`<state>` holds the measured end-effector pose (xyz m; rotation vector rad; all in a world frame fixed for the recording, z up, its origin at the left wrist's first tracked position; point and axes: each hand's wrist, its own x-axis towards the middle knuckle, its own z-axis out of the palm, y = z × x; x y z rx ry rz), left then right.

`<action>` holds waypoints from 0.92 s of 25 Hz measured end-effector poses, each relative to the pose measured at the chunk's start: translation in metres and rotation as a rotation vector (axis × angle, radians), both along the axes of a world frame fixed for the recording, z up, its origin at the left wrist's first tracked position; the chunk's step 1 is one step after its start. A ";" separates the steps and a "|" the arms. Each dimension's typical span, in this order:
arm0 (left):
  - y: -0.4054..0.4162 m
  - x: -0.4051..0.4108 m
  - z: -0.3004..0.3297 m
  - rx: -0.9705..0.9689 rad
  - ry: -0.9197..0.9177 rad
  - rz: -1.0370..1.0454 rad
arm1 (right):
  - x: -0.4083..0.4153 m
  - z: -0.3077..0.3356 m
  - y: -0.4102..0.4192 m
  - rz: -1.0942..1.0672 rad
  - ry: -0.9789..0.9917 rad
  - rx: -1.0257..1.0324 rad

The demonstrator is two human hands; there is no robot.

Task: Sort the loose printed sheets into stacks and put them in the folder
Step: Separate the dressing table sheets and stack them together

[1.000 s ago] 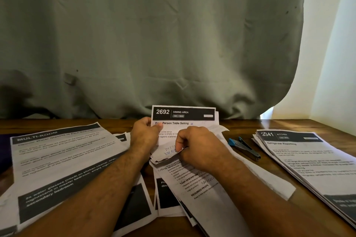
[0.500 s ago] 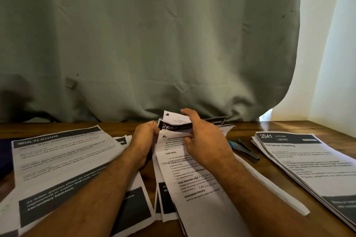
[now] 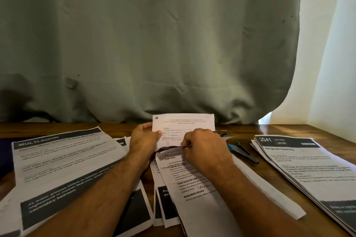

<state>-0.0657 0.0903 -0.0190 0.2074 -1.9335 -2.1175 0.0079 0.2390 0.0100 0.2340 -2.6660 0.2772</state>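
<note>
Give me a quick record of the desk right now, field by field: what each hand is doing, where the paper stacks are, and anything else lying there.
left hand: holds the left edge of the raised white sheet, thumb on its face
right hand: fingers curled, pinching folded sheets below the raised sheet
middle pile: loose sheets under both hands, "TASK GOAL" page on top
left stack: "MULTI-ROOM" page on top
right stack: "KITCHEN" page on top
stapler: on the table, between middle pile and right stack
folder: not identifiable
</note>
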 end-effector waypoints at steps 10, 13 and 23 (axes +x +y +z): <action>-0.004 0.005 0.004 -0.082 0.147 -0.225 | 0.007 0.006 -0.007 0.038 0.179 0.117; -0.005 0.012 0.003 -0.044 0.210 -0.401 | 0.008 0.012 -0.002 -0.023 0.116 0.126; -0.010 -0.002 0.006 -0.835 -0.094 -0.353 | 0.012 0.017 -0.009 -0.123 -0.257 0.308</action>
